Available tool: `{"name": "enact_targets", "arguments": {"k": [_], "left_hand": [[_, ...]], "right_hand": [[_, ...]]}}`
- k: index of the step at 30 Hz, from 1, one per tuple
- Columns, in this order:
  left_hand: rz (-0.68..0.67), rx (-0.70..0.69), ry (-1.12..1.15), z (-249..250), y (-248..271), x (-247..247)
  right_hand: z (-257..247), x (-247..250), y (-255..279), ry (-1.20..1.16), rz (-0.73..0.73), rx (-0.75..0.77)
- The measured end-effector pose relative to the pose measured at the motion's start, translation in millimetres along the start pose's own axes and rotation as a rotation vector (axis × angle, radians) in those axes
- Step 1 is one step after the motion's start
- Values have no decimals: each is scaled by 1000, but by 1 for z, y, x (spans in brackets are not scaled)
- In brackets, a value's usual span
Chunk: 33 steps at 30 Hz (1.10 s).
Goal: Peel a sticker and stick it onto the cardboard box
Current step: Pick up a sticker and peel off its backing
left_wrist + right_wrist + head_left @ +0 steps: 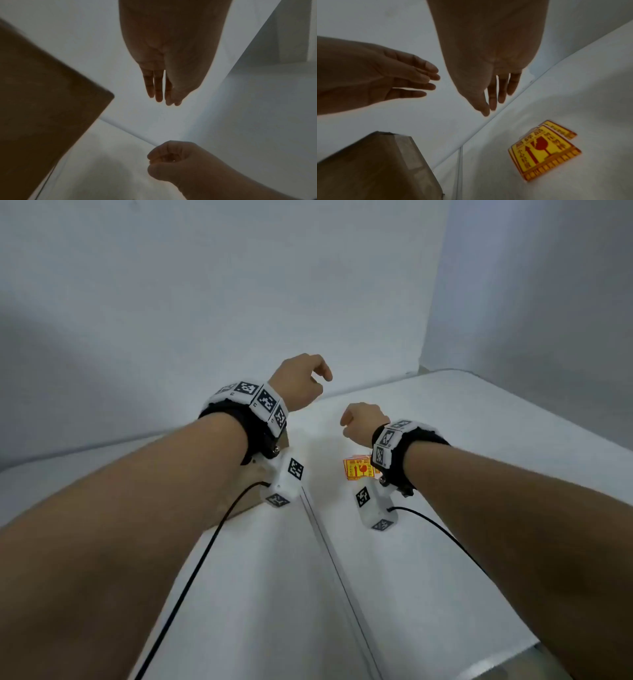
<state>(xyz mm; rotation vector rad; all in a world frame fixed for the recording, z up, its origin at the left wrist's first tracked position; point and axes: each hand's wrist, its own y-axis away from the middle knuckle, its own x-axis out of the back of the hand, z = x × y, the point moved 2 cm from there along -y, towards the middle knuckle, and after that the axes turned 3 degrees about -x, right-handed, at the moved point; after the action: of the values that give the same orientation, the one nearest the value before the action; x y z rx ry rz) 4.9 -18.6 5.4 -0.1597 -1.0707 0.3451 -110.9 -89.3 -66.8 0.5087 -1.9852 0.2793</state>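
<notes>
A small stack of yellow-and-red fragile stickers (357, 469) (542, 151) lies flat on the white table, just below my right wrist. The brown cardboard box (251, 496) (42, 108) (376, 169) stands to the left, mostly hidden under my left forearm. My left hand (308, 385) (161, 94) hovers above the table beyond the box, fingers relaxed, holding nothing. Also empty, my right hand (356, 419) (493, 102) hangs in the air past the stickers with loosely bent fingers. The two hands are close together and touch nothing.
The white table (445, 559) has a seam (329, 546) running from front to back between my arms. White walls (239, 302) close the back and right. Black cables (191, 577) trail from both wrist cameras. The table's front edge shows at the lower right.
</notes>
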Motion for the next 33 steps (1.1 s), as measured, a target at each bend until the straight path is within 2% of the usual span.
{"name": "enact_targets", "arguments": {"k": [6, 14, 17, 26, 33], "left_hand": [[-18, -31, 20, 11, 38, -19], [-7, 8, 135, 5, 68, -16], [4, 52, 195, 3, 74, -14], [-39, 142, 294, 11, 85, -26], [-65, 192, 323, 15, 92, -35]], "right_hand": [[27, -14, 26, 119, -150, -96], [39, -24, 30, 183, -159, -110], [41, -24, 34, 101, -138, -116], [65, -20, 41, -274, 70, -159], [88, -13, 49, -500, 142, -192]]}}
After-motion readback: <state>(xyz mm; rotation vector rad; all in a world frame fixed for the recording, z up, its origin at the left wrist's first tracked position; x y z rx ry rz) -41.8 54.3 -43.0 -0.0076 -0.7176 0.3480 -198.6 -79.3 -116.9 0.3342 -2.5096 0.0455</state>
